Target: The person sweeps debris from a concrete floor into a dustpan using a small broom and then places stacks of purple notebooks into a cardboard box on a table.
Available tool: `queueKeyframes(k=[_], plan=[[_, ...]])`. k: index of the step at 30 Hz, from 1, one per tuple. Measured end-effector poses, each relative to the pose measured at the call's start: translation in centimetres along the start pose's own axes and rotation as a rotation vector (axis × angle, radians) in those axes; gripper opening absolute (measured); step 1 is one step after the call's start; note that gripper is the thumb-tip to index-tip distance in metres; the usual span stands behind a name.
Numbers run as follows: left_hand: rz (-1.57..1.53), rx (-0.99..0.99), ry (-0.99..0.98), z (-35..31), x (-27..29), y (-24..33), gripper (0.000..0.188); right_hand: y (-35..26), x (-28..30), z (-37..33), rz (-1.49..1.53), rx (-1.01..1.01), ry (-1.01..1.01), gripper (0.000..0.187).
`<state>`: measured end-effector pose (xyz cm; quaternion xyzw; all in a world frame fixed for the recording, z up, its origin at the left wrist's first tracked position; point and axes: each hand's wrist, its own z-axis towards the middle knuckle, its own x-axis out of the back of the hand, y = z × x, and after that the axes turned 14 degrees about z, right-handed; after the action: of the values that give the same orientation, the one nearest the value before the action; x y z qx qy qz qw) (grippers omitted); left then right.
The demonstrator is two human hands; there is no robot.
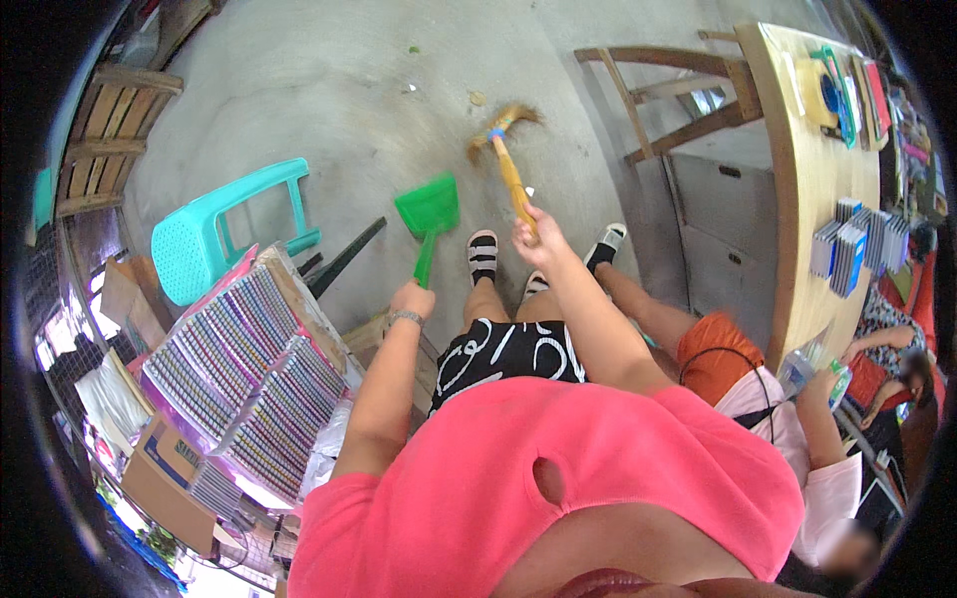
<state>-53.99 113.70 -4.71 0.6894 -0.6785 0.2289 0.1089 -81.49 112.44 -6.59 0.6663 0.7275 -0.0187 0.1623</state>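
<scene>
My left hand (pixel 412 299) is closed round the handle of a green dustpan (pixel 427 207), whose pan is held low in front of my feet. In my right hand (pixel 538 237) is the yellow handle of a short broom (pixel 512 182). The broom's brown bristles (pixel 516 116) are over the concrete floor (pixel 329 110), ahead and to the right of the dustpan, apart from it. A small yellowish scrap (pixel 478 98) lies just beyond the bristles, with a few tinier bits farther off.
Left stand a turquoise plastic stool (pixel 214 234) and stacked spiral notebooks (pixel 239 364). On the right is a wooden table (pixel 807 189) bearing small stacks of notebooks (pixel 850 249), with grey boxes (pixel 731 239) under it. A person in orange shorts (pixel 723 351) is close on my right.
</scene>
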Motion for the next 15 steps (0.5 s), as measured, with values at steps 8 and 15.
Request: queueKeyframes(k=[8, 15], plan=[[-0.605, 0.254, 0.166, -2.7, 1.8, -2.9, 0.042, -3.8, 6.2, -18.3, -0.703, -0.126, 0.188, 0.011], [-0.757, 0.307, 0.438, -5.8, 4.6, -1.7, 0.038, -9.7, 3.9, -3.1, -1.917, -0.229, 0.049, 0.017]])
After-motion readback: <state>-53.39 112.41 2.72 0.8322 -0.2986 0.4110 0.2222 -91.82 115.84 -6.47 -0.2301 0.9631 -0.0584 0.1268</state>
